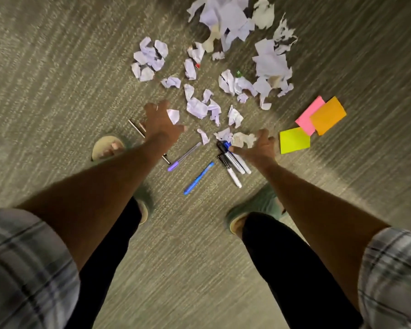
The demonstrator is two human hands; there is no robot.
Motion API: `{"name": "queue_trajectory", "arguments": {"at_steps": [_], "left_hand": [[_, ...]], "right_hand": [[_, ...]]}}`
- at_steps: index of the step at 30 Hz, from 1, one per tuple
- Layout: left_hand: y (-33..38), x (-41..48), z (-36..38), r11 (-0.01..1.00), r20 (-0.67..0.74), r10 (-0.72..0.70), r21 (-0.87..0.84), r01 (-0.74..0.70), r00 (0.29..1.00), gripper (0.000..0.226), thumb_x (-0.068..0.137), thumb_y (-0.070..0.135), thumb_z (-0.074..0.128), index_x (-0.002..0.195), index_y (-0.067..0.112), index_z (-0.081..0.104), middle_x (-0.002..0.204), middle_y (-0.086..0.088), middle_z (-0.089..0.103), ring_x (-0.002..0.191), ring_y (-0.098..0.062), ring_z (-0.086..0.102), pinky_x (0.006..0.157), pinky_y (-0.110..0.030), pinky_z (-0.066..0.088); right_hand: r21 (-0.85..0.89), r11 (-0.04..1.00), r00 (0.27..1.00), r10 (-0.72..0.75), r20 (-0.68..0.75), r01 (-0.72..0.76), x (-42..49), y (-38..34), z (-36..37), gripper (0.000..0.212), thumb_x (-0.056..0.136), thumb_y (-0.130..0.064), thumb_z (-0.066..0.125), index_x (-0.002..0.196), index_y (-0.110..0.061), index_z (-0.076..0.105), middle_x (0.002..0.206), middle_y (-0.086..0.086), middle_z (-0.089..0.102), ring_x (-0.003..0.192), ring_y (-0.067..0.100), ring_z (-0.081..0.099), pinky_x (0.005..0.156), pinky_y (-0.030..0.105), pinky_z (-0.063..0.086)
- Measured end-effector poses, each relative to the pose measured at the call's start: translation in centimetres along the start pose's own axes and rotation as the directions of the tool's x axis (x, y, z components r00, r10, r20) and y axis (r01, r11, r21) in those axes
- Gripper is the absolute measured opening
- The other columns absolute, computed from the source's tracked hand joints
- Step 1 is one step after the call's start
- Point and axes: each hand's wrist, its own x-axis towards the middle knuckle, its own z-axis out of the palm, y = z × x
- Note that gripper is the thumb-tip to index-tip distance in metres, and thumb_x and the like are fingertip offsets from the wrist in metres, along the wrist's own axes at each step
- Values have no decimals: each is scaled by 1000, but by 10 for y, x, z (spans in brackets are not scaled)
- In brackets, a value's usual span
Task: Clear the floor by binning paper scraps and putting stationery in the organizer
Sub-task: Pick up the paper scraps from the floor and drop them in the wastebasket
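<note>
Several crumpled white paper scraps (pixel 199 108) lie scattered on the carpet ahead of me, with a bigger heap (pixel 226 17) at the far top. My left hand (pixel 160 121) reaches down with fingers apart, just left of a small scrap (pixel 173 115). My right hand (pixel 259 148) hangs open beside a crumpled scrap (pixel 243 139) and over the markers (pixel 233 160). A purple pen (pixel 184 156) and a blue pen (pixel 199 178) lie between my arms. Thin sticks (pixel 135 127) lie partly under my left hand.
Pink (pixel 307 116), orange (pixel 328 115) and yellow (pixel 294 140) sticky note pads lie at right. My feet in green slippers (pixel 256 205) stand on the grey carpet (pixel 57 79). No bin or organizer is in view.
</note>
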Motion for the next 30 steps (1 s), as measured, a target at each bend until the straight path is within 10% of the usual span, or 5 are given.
{"name": "queue_trajectory", "arguments": {"at_steps": [4, 12, 17, 23, 30], "left_hand": [[-3, 18, 21, 999, -62, -3, 48, 6, 998, 94, 69, 39, 85, 148, 32, 35, 164, -12, 6, 143, -33, 33, 114, -38, 35], [-11, 34, 22, 969, -232, 174, -131, -208, 957, 41, 63, -8, 69, 100, 10, 62, 126, -15, 43, 103, -27, 57, 91, -36, 50], [1, 13, 19, 952, -232, 289, -28, -303, 929, 55, 74, -3, 66, 126, 9, 52, 134, -15, 43, 107, -23, 56, 94, -40, 51], [32, -24, 37, 919, 76, 378, 86, -384, 922, 108, 81, 7, 78, 156, 40, 8, 165, -7, -1, 125, -28, 58, 94, -28, 52], [73, -7, 64, 869, 141, 370, 297, -395, 918, 116, 73, 4, 84, 154, 41, 11, 163, -10, -5, 106, -24, 66, 78, -32, 60]], "right_hand": [[96, 991, 995, -83, -63, 89, 6, 1, 36, 90, 56, -46, 93, 125, -15, 43, 129, 16, 39, 100, 20, 42, 90, 29, 44], [26, 947, 934, -310, -177, 319, 19, -39, 59, 98, 69, -20, 89, 146, -25, 29, 144, 16, 30, 131, 25, 42, 112, 34, 42], [73, 924, 891, -339, -300, 376, 47, -61, 39, 63, 82, 5, 71, 135, -18, 45, 143, 18, 32, 116, 24, 59, 96, 33, 55], [-263, 888, 750, -459, -476, 376, 79, -55, -35, 70, 74, -45, 80, 132, -24, 48, 143, 11, 41, 122, 29, 48, 92, 44, 53], [-365, 816, 818, -539, -200, 448, 142, -38, -84, 132, 54, -71, 81, 157, -28, 10, 164, 20, -4, 149, 47, 5, 119, 55, 15]]}}
